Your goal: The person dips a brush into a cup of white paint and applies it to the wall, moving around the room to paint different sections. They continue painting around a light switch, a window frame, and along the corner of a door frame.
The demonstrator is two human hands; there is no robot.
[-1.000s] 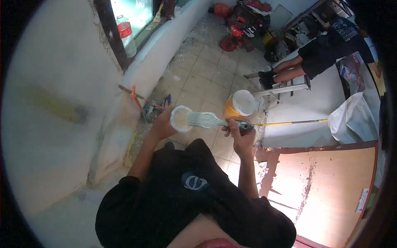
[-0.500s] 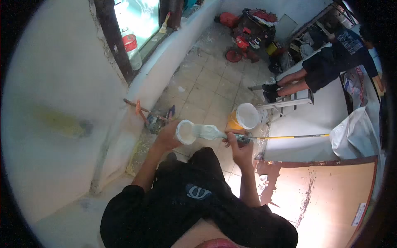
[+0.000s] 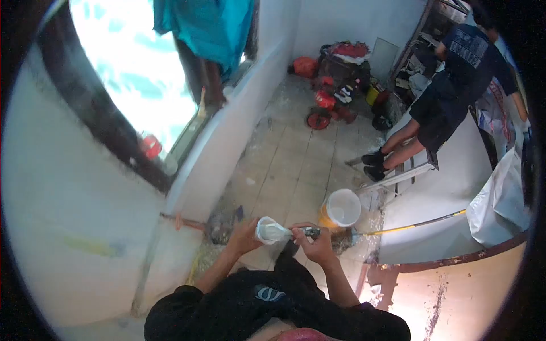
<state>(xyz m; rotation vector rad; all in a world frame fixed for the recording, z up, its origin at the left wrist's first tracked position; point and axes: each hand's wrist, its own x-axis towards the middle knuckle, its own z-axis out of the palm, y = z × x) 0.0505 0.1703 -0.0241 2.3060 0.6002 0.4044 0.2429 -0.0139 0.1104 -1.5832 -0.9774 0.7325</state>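
Observation:
My left hand (image 3: 243, 238) is wrapped around a small white tub (image 3: 259, 226), tilted so its mouth faces me. In my right hand (image 3: 317, 246) is a paintbrush (image 3: 277, 232), gripped by its dark handle. Its whitish, paint-coated bristles reach into the mouth of the tub. Both hands are in front of my torso, above the tiled floor. Just beyond my right hand stands a yellow bucket with a white interior (image 3: 344, 208).
A black-and-yellow pole (image 3: 418, 225) runs right from the bucket. Another person (image 3: 463, 79) stands on a step ladder (image 3: 412, 170) at right. Another brush (image 3: 202, 102) is on the window sill at left. Red items and bags (image 3: 324, 99) are heaped at the back.
The paintbrush has moved left, its bristles going from the tub's rim to inside its mouth. My view has shifted, showing more of the window and the teal cloth.

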